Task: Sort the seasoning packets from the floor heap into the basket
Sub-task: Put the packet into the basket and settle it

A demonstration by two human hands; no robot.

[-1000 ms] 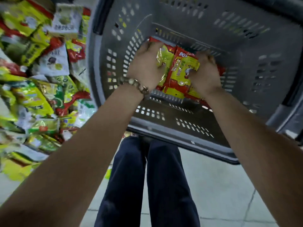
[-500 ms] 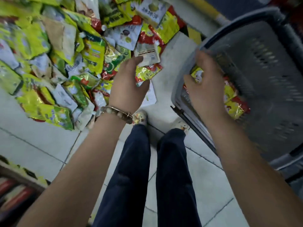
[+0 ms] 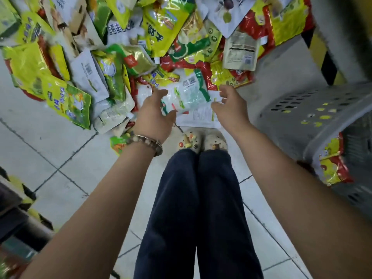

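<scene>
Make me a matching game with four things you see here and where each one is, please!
Things: 1 beaded bracelet; 2 grey basket; 3 white-and-green packet; 4 clogs.
Places: A between the left hand and right hand; B under the dark trousers; C on the left wrist; D right of the heap.
Pairs: 1-C; 2-D; 3-A; 4-B.

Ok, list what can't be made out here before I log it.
Head view only:
Basket: its inside is cut off by the right edge and screened by its own wall; packet count unknown.
Heap: lower packets buried, far part cut by the top edge.
White-green packet: print too blurred to read; whether left hand or right hand touches it is unclear.
</scene>
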